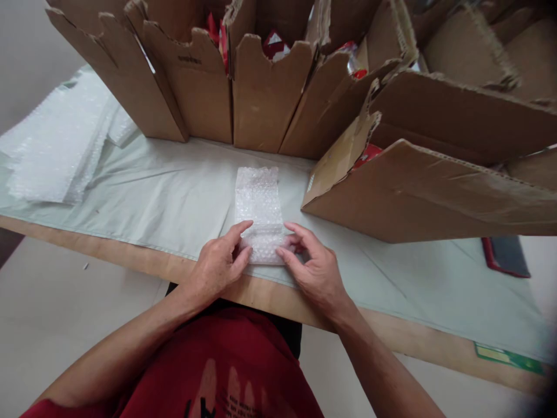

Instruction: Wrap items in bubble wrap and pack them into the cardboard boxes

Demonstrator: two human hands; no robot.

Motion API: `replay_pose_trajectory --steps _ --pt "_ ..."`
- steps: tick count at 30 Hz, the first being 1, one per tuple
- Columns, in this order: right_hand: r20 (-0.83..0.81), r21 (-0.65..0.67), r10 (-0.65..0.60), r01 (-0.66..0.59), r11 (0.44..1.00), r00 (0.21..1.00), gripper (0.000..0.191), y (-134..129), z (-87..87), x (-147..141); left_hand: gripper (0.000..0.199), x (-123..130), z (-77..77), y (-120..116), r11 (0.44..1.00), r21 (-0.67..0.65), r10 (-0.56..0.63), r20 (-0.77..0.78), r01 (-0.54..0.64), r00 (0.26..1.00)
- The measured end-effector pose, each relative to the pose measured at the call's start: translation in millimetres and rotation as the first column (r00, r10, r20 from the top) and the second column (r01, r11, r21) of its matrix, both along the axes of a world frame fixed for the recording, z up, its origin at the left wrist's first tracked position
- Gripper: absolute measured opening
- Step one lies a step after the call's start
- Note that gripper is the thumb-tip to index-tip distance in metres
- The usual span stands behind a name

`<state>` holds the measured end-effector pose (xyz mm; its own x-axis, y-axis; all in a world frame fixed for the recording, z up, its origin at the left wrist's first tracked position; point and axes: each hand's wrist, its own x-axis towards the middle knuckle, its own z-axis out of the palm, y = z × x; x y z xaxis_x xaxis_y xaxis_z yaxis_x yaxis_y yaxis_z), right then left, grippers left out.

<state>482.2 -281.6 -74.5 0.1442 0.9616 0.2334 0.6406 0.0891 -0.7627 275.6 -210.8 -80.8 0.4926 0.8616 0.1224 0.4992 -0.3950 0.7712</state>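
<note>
A narrow strip of clear bubble wrap [259, 200] lies on the cloth in front of me, its near end folded over into a thicker flap. Whether anything is inside the fold cannot be made out. My left hand [221, 258] grips the left side of the flap, thumb near the front edge and index finger at the fold. On the right side, my right hand [311, 261] holds the flap the same way, with its thumb at the near corner and curled fingers beside the edge.
Several open cardboard boxes [270, 98] stand in a row at the back, with red packets inside some. Another cardboard box [418, 197] juts forward on the right. A stack of bubble wrap sheets [61, 139] lies left. A dark phone-like object [507, 255] rests far right on the cloth-covered table [174, 197].
</note>
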Motion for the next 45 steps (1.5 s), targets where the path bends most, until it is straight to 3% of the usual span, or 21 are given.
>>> replay_pose_trajectory --steps 2,4,8,11,14,16,18,22,24,26,28,29,33,37,40,43,45 --pt "0.169 0.19 -0.034 0.002 0.982 0.985 0.036 -6.8 4.6 1.0 0.047 1.1 1.0 1.6 1.0 -0.012 0.003 -0.013 -0.003 1.0" --pt "0.35 0.282 0.014 -0.12 0.952 0.937 0.031 -12.3 9.4 0.9 0.047 1.3 1.5 2.9 1.0 -0.032 -0.002 -0.012 0.002 1.0" --pt "0.556 0.14 0.257 -0.394 0.908 0.79 0.029 -7.4 6.8 -3.1 0.047 1.5 -1.1 4.7 1.0 -0.022 -0.001 0.008 0.001 1.0" --pt "0.597 0.124 0.299 -0.454 0.883 0.744 0.027 4.4 0.3 -4.8 0.045 -1.0 -1.8 2.2 0.999 0.035 -0.01 0.031 0.009 0.999" --pt "0.563 0.102 0.336 -0.467 0.878 0.755 0.026 12.6 4.3 -4.3 0.04 -8.8 2.2 -5.9 0.981 0.196 -0.025 0.079 0.009 0.997" --pt "0.489 -0.008 0.422 -0.48 0.877 0.763 0.027 16.0 13.3 -3.4 0.038 -14.9 4.9 -12.0 0.956 0.293 -0.058 0.08 0.033 0.995" --pt "0.364 -0.142 0.477 -0.459 0.877 0.8 0.029 19.7 23.4 -2.4 0.036 -18.9 5.0 -15.5 0.939 0.332 -0.109 0.059 0.084 0.992" --pt "0.141 -0.3 0.406 -0.352 0.887 0.903 0.03 26.5 32.1 -1.2 0.026 -16.9 -1.6 -8.3 0.933 0.341 -0.133 0.03 0.115 0.991" --pt "0.234 -0.217 0.329 -0.281 0.935 0.915 0.026 25.9 29.8 -0.6 0.023 -13.1 -3.3 0.7 0.948 0.303 -0.103 0.014 0.094 0.995" --pt "0.421 -0.017 0.204 -0.217 0.976 0.884 0.02 22.2 25.9 -0.1 0.023 -9.6 -2.4 10.6 0.971 0.222 -0.085 -0.014 0.086 0.996" --pt "0.545 0.137 0.133 -0.244 0.96 0.828 0.015 18.2 21.5 0.2 0.026 -6.9 -0.6 19.3 0.986 0.137 -0.088 -0.057 0.095 0.994" --pt "0.579 0.15 0.152 -0.288 0.946 0.801 0.015 17.2 19.2 0.1 0.027 -5.7 0.0 22.7 0.989 0.108 -0.093 -0.081 0.101 0.992" --pt "0.619 0.07 0.253 -0.373 0.925 0.743 0.017 21.1 8.9 -1.3 0.029 -3.0 1.1 27.3 0.989 0.122 -0.063 -0.135 0.08 0.989" --pt "0.484 0.012 0.308 -0.357 0.934 0.819 0.02 22.7 9.0 -0.1 0.029 -8.9 8.9 21.7 0.968 0.227 -0.106 -0.009 0.105 0.994" --pt "0.284 -0.104 0.362 -0.347 0.932 0.888 0.023 19.1 15.8 1.9 0.038 -14.5 15.6 18.3 0.962 0.167 -0.224 0.041 0.215 0.974" --pt "0.151 -0.24 0.312 -0.271 0.932 0.938 0.025 19.1 19.1 2.9 0.036 -12.8 15.0 20.5 0.964 0.12 -0.244 0.035 0.239 0.969" --pt "0.209 -0.23 0.259 -0.21 0.95 0.943 0.026 21.2 18.5 2.8 0.031 -7.8 11.6 24.6 0.973 0.123 -0.197 0.001 0.195 0.98"
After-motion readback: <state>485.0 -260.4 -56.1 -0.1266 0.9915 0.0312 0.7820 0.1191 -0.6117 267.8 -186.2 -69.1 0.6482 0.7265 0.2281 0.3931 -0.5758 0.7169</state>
